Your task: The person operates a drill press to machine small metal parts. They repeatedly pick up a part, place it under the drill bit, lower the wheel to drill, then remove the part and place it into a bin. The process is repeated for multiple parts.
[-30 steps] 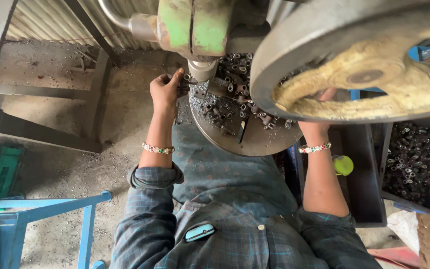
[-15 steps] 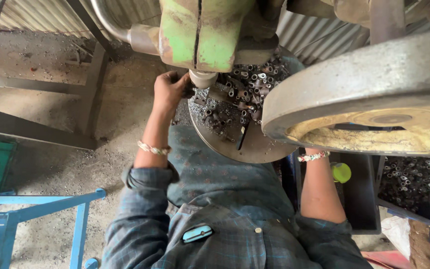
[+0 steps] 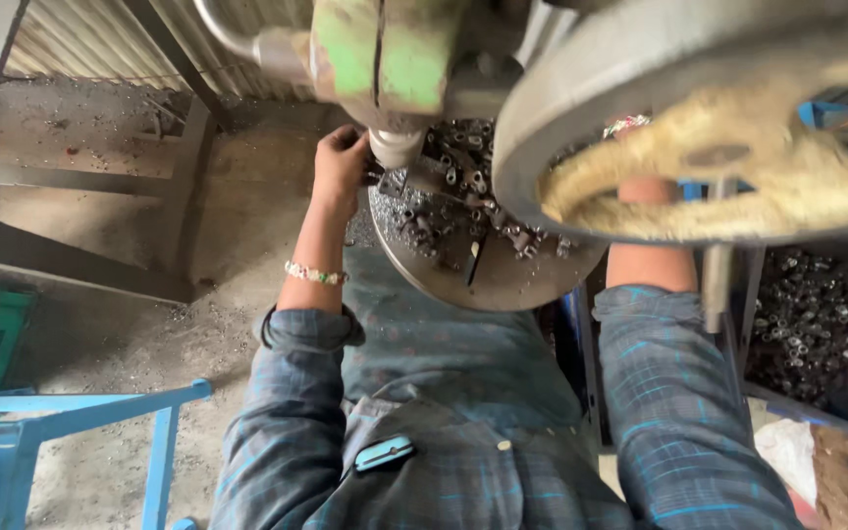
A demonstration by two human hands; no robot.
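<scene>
Since earlier, right hand (image 3: 630,128) slid behind the flywheel (image 3: 699,128); grip unseen. Left hand (image 3: 341,162) pinches small, hard, slippery metal parts (image 3: 444,211) at the round worktop's (image 3: 503,285) far-left edge.

Small dull-grey metal pieces (image 3: 463,211), short and tube-like, lie heaped loosely on a round steel plate (image 3: 503,285) at the frame's centre. The pile sits thickest on the plate's upper part, under the green press head (image 3: 385,49); the lower rim lies bare.
</scene>
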